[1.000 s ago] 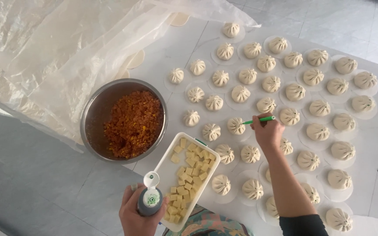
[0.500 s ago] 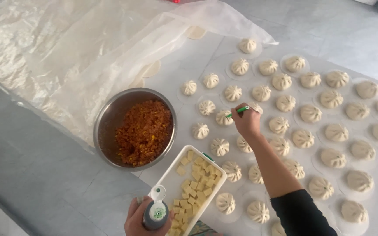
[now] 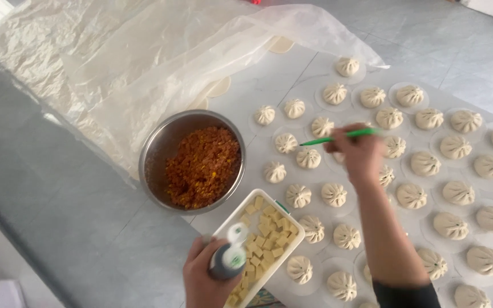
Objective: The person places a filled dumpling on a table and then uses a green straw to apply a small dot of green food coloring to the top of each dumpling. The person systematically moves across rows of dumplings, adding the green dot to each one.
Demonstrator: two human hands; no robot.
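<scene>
My right hand (image 3: pixel 359 155) grips a thin green stick (image 3: pixel 338 137) that points left, its tip close to a pleated dumpling (image 3: pixel 286 142). It hovers over rows of several white pleated dumplings (image 3: pixel 426 163) laid on round wrappers. At the bottom, my left hand (image 3: pixel 203 279) holds a small dark bottle with a white flip cap (image 3: pixel 227 259). That bottle sits at the edge of a white rectangular tray of pale yellow cubes (image 3: pixel 263 239).
A steel bowl (image 3: pixel 161 149) with orange-brown minced filling stands left of the dumplings. Crumpled clear plastic sheet (image 3: pixel 115 63) covers flat round dough wrappers (image 3: pixel 219 89) at the back left. The surface is grey tiled (image 3: pixel 58 188).
My right hand with the green stick has moved from the lower middle rows up and left toward the dumplings near the bowl. The camera view has shifted; the left hand keeps the bottle.
</scene>
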